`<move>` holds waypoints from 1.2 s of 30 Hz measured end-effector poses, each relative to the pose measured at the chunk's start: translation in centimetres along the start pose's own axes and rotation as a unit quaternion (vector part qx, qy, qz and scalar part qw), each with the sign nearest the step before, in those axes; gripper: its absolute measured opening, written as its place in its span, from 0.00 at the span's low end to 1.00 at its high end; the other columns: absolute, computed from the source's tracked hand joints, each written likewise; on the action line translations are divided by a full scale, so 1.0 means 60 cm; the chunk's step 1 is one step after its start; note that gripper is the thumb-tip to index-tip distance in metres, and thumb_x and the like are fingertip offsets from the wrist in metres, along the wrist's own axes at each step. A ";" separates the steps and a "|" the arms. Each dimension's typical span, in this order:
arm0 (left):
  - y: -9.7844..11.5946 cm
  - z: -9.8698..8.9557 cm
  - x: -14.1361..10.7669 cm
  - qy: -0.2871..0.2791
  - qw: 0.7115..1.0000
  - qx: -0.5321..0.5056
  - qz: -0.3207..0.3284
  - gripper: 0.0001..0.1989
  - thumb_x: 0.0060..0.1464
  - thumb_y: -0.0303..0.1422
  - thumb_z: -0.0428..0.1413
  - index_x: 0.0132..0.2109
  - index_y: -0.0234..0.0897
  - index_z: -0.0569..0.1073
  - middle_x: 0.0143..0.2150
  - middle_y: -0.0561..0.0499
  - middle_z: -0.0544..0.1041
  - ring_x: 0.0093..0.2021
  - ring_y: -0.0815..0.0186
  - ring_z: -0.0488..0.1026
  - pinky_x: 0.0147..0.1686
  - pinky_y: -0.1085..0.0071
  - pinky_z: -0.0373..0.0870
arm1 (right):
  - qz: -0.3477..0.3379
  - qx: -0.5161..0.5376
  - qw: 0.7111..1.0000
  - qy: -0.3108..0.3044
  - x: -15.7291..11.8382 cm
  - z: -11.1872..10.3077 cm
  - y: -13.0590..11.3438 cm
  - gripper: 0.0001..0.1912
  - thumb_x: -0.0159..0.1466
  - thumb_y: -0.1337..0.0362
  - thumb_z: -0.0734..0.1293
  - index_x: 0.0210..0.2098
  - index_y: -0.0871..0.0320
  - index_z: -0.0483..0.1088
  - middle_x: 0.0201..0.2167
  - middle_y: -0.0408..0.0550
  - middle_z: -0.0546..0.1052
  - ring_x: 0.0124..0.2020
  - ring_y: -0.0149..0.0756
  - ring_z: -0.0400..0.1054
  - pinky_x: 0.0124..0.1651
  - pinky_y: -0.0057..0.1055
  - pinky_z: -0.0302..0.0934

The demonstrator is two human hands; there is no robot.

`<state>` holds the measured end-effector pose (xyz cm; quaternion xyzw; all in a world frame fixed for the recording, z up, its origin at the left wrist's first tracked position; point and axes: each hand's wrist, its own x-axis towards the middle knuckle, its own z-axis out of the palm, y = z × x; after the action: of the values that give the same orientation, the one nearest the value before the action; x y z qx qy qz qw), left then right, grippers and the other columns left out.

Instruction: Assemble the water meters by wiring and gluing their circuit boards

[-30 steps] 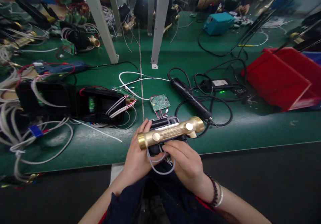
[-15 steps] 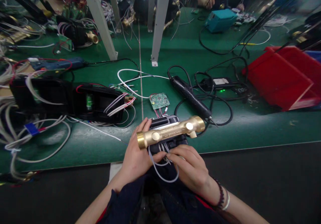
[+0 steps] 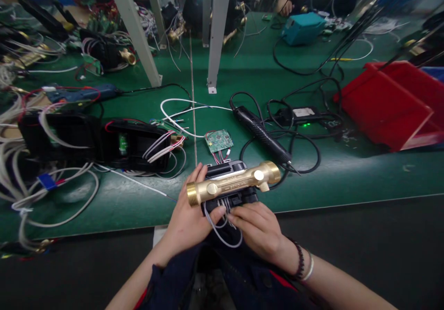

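Note:
At the bench's front edge, a brass pipe body (image 3: pixel 236 182) with threaded ends lies across a black plastic housing (image 3: pixel 248 195). My left hand (image 3: pixel 190 213) is wrapped round the housing's left side, its thumb near the wires. Grey wires (image 3: pixel 224 240) loop out below the housing. The fingers of my right hand (image 3: pixel 258 229) are pinched together on these wires close to the housing; the exact spot is partly hidden. Just beyond the housing lies a green circuit board (image 3: pixel 219 141), with thin red, black and white leads running towards the housing.
A black screwdriver-like tool (image 3: pixel 262 134) with a coiled cable lies to the right, before a red bin (image 3: pixel 388 106). Open black housings (image 3: pixel 135 145) and bundled grey cables (image 3: pixel 21 180) fill the left. Metal posts (image 3: pixel 218 37) stand behind; another person's hand (image 3: pixel 285 3) is across the bench.
The view has shifted slightly. My left thumb has risen a little towards the housing beside the wires, and my right fingers stay pinched at the wires. The brass pipe body keeps its place.

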<state>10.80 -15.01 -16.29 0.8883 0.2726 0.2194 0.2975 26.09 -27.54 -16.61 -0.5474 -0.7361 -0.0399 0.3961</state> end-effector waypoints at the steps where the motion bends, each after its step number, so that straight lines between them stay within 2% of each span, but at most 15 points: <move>1: 0.002 0.001 0.001 0.006 1.000 0.005 -0.005 0.40 0.55 0.47 0.52 0.66 0.37 0.42 0.65 0.36 0.51 0.65 0.52 0.50 0.60 0.52 0.57 | -0.003 -0.001 1.000 -0.006 0.000 -0.002 -0.001 0.09 0.64 0.75 0.60 0.39 0.64 0.70 0.32 0.51 0.78 0.32 0.35 0.69 0.32 0.31 0.62; 4: 0.005 0.008 0.003 0.025 0.999 0.011 -0.019 0.44 0.51 0.47 0.57 0.65 0.36 0.43 0.64 0.36 0.52 0.64 0.50 0.51 0.60 0.51 0.57 | 0.002 0.007 0.998 -0.064 0.021 -0.031 -0.004 0.11 0.64 0.76 0.58 0.39 0.63 0.71 0.33 0.51 0.78 0.34 0.36 0.70 0.33 0.31 0.65; 7: 0.005 0.014 0.004 0.034 0.999 0.009 -0.023 0.43 0.49 0.42 0.59 0.65 0.35 0.45 0.63 0.36 0.54 0.63 0.50 0.53 0.59 0.51 0.58 | 0.009 0.082 0.990 -0.114 0.072 -0.086 0.007 0.12 0.63 0.77 0.58 0.36 0.60 0.71 0.34 0.48 0.79 0.36 0.32 0.72 0.40 0.28 0.67; 10: 0.004 0.017 0.004 0.039 0.999 0.008 -0.027 0.45 0.46 0.39 0.61 0.64 0.35 0.46 0.63 0.36 0.55 0.63 0.50 0.54 0.59 0.51 0.59 | 0.068 0.091 0.990 -0.088 0.144 -0.126 0.053 0.11 0.61 0.77 0.60 0.35 0.59 0.72 0.34 0.47 0.79 0.37 0.30 0.73 0.42 0.25 0.67; 11: 0.004 0.017 0.004 0.040 0.999 0.007 -0.032 0.45 0.46 0.39 0.61 0.64 0.35 0.46 0.63 0.37 0.55 0.63 0.50 0.54 0.59 0.50 0.59 | 0.096 0.092 0.986 -0.102 0.169 -0.128 0.075 0.12 0.61 0.76 0.60 0.35 0.59 0.73 0.34 0.46 0.79 0.36 0.29 0.73 0.41 0.25 0.67; 13: 0.003 0.017 0.004 0.041 0.998 0.004 -0.036 0.45 0.45 0.38 0.61 0.65 0.36 0.46 0.63 0.37 0.55 0.62 0.50 0.54 0.58 0.50 0.59 | 0.142 0.095 0.975 -0.143 0.214 -0.115 0.122 0.12 0.61 0.75 0.60 0.36 0.58 0.74 0.34 0.44 0.79 0.36 0.30 0.73 0.40 0.26 0.68; 15: 0.003 0.016 0.003 0.045 0.999 0.003 -0.028 0.45 0.45 0.37 0.61 0.64 0.37 0.46 0.62 0.37 0.56 0.62 0.49 0.55 0.58 0.49 0.60 | 0.150 0.065 0.968 -0.191 0.246 -0.083 0.164 0.11 0.59 0.74 0.64 0.40 0.59 0.74 0.40 0.47 0.78 0.41 0.34 0.73 0.46 0.31 0.67; 18: 0.002 0.013 0.002 0.041 0.999 0.007 -0.016 0.46 0.43 0.35 0.62 0.64 0.37 0.46 0.61 0.36 0.57 0.61 0.48 0.57 0.56 0.49 0.62 | 0.083 0.012 0.940 -0.329 0.268 -0.029 0.201 0.30 0.51 0.70 0.74 0.52 0.63 0.68 0.52 0.57 0.72 0.53 0.44 0.65 0.56 0.39 0.60; 20: 0.002 0.010 0.000 0.039 0.999 0.006 -0.017 0.47 0.41 0.33 0.63 0.64 0.37 0.46 0.61 0.36 0.57 0.61 0.48 0.57 0.56 0.49 0.63 | 0.038 -0.012 0.923 -0.382 0.269 -0.004 0.207 0.34 0.50 0.68 0.75 0.55 0.62 0.65 0.54 0.57 0.70 0.54 0.45 0.64 0.56 0.39 0.60; 23: -0.001 0.006 0.000 0.042 0.999 -0.010 -0.023 0.47 0.39 0.31 0.63 0.64 0.38 0.48 0.62 0.37 0.56 0.61 0.49 0.57 0.56 0.50 0.63 | 0.000 -0.062 0.926 -0.372 0.264 0.007 0.202 0.31 0.54 0.66 0.73 0.56 0.61 0.64 0.53 0.57 0.70 0.52 0.46 0.66 0.53 0.40 0.63; 26: -0.005 0.004 0.003 0.034 0.999 -0.021 -0.032 0.48 0.37 0.30 0.64 0.63 0.38 0.49 0.62 0.37 0.55 0.61 0.49 0.56 0.57 0.50 0.62 | -0.031 -0.112 0.937 -0.328 0.260 -0.001 0.187 0.30 0.56 0.66 0.72 0.57 0.63 0.63 0.53 0.59 0.69 0.52 0.46 0.65 0.50 0.41 0.64; 29: -0.006 0.004 0.009 0.015 0.999 -0.031 -0.022 0.48 0.36 0.30 0.65 0.63 0.39 0.50 0.63 0.38 0.54 0.62 0.49 0.55 0.58 0.48 0.60 | -0.075 -0.149 0.946 -0.279 0.260 -0.006 0.172 0.29 0.58 0.68 0.70 0.58 0.59 0.61 0.56 0.57 0.67 0.54 0.46 0.62 0.48 0.41 0.63; 31: -0.004 0.005 0.013 0.007 0.999 -0.040 -0.003 0.47 0.37 0.31 0.65 0.63 0.39 0.51 0.63 0.38 0.55 0.62 0.49 0.55 0.59 0.47 0.58 | -0.068 -0.161 0.947 -0.271 0.262 -0.005 0.169 0.30 0.58 0.66 0.71 0.58 0.60 0.61 0.55 0.57 0.68 0.54 0.47 0.62 0.48 0.41 0.63; 36: 0.000 0.009 0.014 0.014 1.000 -0.012 0.005 0.46 0.38 0.32 0.63 0.63 0.39 0.50 0.61 0.38 0.58 0.61 0.49 0.58 0.58 0.45 0.59 | 0.005 -0.157 0.937 -0.312 0.259 0.003 0.185 0.30 0.56 0.62 0.72 0.56 0.62 0.64 0.52 0.58 0.71 0.49 0.49 0.67 0.47 0.42 0.64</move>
<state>11.75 -14.71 -16.47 0.8827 0.2695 0.2367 0.3036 33.92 -10.99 -11.15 -0.5914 -0.8042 0.0201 0.0561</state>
